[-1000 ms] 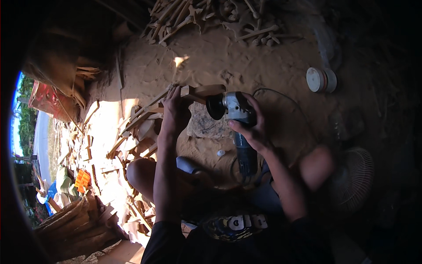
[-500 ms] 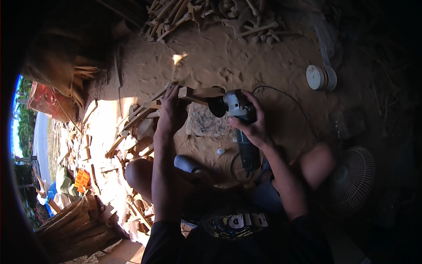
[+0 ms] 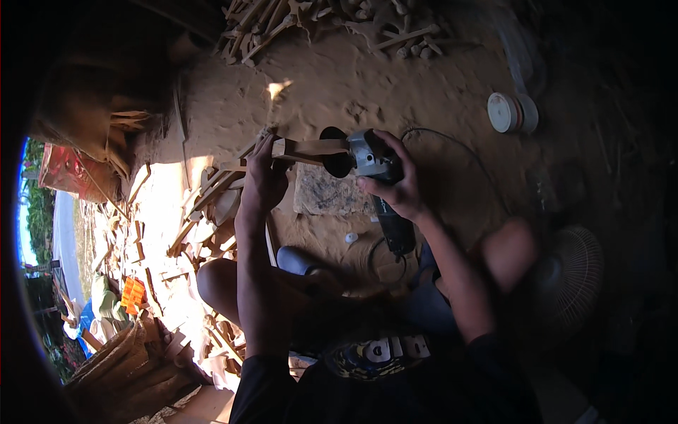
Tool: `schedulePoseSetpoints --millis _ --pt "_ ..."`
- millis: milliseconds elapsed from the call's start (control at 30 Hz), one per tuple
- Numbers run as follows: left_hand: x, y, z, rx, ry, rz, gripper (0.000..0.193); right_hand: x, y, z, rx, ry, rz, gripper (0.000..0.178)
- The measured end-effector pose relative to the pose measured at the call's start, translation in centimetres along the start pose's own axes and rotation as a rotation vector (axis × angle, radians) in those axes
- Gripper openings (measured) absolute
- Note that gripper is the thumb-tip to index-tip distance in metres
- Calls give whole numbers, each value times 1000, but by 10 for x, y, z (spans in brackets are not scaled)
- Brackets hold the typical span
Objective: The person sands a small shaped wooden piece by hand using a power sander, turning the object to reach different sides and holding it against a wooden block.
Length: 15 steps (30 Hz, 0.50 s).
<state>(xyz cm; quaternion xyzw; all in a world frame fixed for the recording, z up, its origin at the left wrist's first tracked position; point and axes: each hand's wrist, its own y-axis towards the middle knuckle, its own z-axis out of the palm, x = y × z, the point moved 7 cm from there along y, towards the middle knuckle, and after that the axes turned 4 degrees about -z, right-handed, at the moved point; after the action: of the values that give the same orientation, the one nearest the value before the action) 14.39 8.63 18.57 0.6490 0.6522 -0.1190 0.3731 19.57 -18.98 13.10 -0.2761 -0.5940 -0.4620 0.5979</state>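
My left hand point(image 3: 263, 173) is closed around the left end of a pale, shaped wooden piece point(image 3: 304, 148), which lies roughly level in front of me. My right hand point(image 3: 401, 180) grips the metal head of an angle grinder point(image 3: 395, 230), whose dark body hangs down toward my lap. Its dark round disc point(image 3: 337, 167) meets the right end of the wood and shows both above and below it. Whether the disc is spinning cannot be made out. Beneath the wood, a worn flat block point(image 3: 328, 192) rests on the dusty ground.
Cut wooden pieces point(image 3: 212, 205) lie heaped at my left, partly in bright sun. Another wood pile point(image 3: 265, 28) is at the far side. A cable point(image 3: 466, 157) curves behind the grinder. White round containers point(image 3: 504, 113) stand far right; a fan point(image 3: 575, 279) is near my right knee.
The grinder has shifted a little up and left against the wood, so its disc now shows above the wood too. Both hands keep their grip; the whole view has drifted slightly.
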Motion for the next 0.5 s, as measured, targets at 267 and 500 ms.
schedulePoseSetpoints --millis 267,500 --pt "12 0 -2 40 -125 -126 19 -78 -28 -49 -157 -57 214 88" --pt "5 5 2 31 -100 -118 20 -121 -47 -95 -286 -308 415 84"
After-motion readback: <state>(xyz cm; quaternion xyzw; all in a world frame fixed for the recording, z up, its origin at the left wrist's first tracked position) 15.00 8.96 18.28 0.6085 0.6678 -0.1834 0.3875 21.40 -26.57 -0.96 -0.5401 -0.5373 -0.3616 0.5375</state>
